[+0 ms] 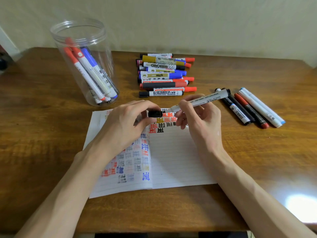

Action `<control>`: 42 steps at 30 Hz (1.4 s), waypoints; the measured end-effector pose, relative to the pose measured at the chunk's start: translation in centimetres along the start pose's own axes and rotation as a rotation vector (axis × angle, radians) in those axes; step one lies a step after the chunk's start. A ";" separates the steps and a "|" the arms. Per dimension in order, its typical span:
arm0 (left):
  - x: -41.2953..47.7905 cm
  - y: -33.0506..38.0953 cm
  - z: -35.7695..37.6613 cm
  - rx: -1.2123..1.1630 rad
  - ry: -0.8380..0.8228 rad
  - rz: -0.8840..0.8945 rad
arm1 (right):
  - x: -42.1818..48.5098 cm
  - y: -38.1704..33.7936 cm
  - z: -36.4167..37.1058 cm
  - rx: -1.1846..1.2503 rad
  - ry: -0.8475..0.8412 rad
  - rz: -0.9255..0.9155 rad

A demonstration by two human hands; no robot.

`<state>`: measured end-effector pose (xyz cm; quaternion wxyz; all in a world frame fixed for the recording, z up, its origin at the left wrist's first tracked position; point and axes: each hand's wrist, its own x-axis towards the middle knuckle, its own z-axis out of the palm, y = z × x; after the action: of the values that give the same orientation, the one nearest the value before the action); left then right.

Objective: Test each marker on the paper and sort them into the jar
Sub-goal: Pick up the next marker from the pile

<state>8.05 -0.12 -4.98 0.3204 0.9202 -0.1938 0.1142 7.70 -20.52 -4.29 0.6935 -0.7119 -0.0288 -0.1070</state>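
1. The clear round plastic jar stands upright at the far left of the table, w/ no lid on it. Its wall is smooth and see-through. Inside, the sorted markers lean, w/ red and blue caps pointing up.
2. The pile of markers lies at the far centre, well apart from the jar. They are plastic cylinders, mostly white bodies w/ red, blue, black and yellow parts, lying approx. parallel.
3. The row of markers lies at the right side, slanted, touching each other.
4. The white lined paper lies flat in front of the person. Red, blue, black and yellow test marks are on it.
5. The left hand is curled and pinches the small black cap between thumb and fingers, just above the paper.
6. The right hand grips the white marker with black end. The marker is tilted, its bare tip just beside the cap's opening but apart from it.
7. The brown wooden table has a visible grain and a bright glare spot at near right.
8. The plain pale wall is behind the table.
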 end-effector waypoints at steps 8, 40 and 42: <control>-0.1 0.5 -0.4 -0.054 0.000 0.004 | -0.3 0.0 0.1 -0.037 -0.088 -0.048; -0.3 -0.2 0.1 0.001 0.008 0.057 | 2.9 0.0 -6.1 -0.368 -0.444 -0.021; -0.3 -0.3 0.0 -0.001 0.018 0.066 | 2.8 0.2 -5.8 -0.375 -0.441 -0.053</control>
<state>7.87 0.15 -5.27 0.3186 0.9121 -0.2212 0.1327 9.83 -26.60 -3.84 0.5236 -0.8329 -0.1770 0.0288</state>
